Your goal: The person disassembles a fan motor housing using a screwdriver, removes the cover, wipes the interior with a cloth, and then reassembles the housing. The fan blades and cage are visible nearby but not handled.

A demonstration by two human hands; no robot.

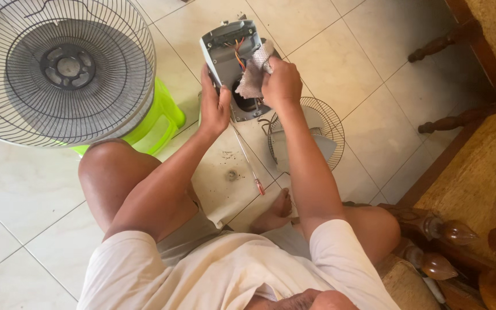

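A large wire fan guard [58, 69] lies at the far left, resting on a lime-green plastic stool [159, 117] that stands on the pale tiled floor [340, 57]. A second, smaller wire guard [311, 138] lies on the floor to the right of the person's arms, with a grey fan part inside it. A long screwdriver with a red handle tip [249, 166] lies on a sheet of paper [225, 183] spread on the floor between the person's knees; a small dark speck of parts sits on that sheet. Carved wooden furniture [460, 120] lines the right edge.

The grey fan housing [228, 57] is held up off the floor in the middle far part of the scene, open side toward the camera. Inside it show coloured wires and a dark round opening.

The left hand [214, 106] is wrapped around the housing's left edge. The right hand [281, 85] is closed on a pale rag [255, 74], pressing it into the housing's open cavity.
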